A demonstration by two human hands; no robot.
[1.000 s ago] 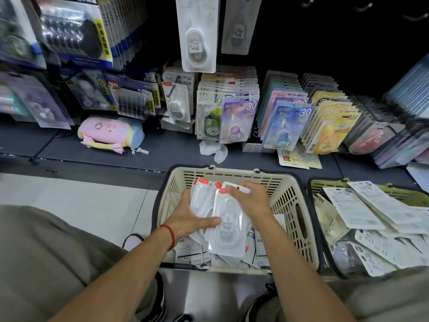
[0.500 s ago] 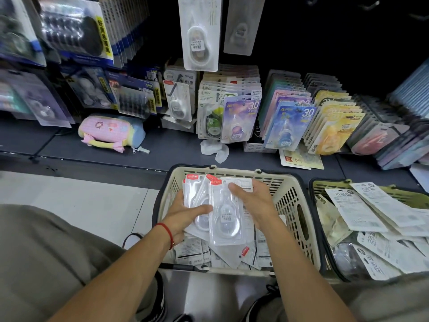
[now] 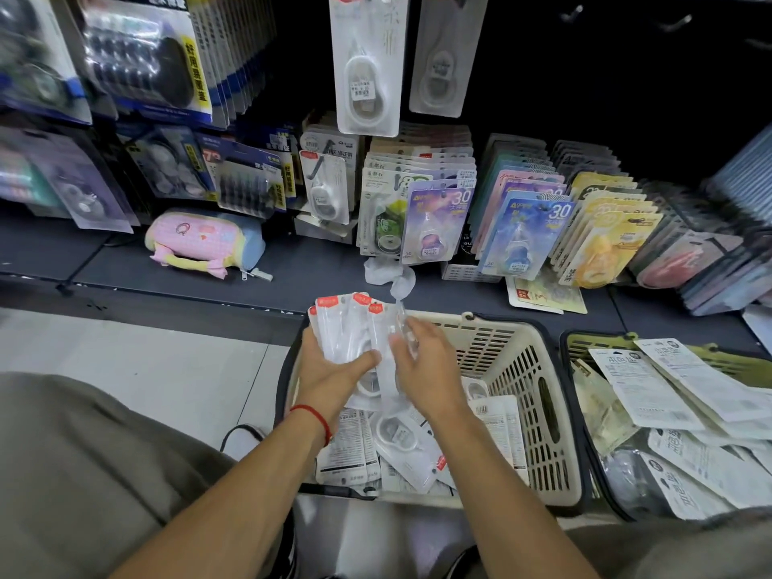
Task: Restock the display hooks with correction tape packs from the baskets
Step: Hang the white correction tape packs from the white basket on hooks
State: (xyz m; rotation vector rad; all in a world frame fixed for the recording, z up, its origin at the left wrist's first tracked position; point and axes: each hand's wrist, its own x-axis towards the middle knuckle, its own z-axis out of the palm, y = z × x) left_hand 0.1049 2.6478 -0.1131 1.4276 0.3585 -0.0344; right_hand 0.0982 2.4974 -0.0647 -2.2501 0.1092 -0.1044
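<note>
A: How are the arms placed?

B: Both forearms reach forward and meet over the cream basket [image 3: 518, 411]. The left hand [image 3: 330, 371], with a red cord at its wrist, is turned palm inward, thumb laid across the front of a fan of correction tape packs [image 3: 355, 328].

A: And the other one?

B: The right hand [image 3: 422, 365] sits just beside the left, fingers curled onto the right edge of the same packs, pinching the nearest one; that part is blurred, so how firm the hold is, I cannot tell.

A: Where are the packs, then?

B: Between the two hands, upright, raised above the basket's far rim, with more packs lying loose on the basket's bottom. A green basket [image 3: 593, 340] to the right holds other packs, mostly back side up.

A: What do they look like?

B: Clear blisters on white cards with red-orange tabs at the top, each showing a pale rounded tape body. Above them a similar white pack [image 3: 365, 64] hangs on the display, over the dark shelf [image 3: 292, 273].
</note>
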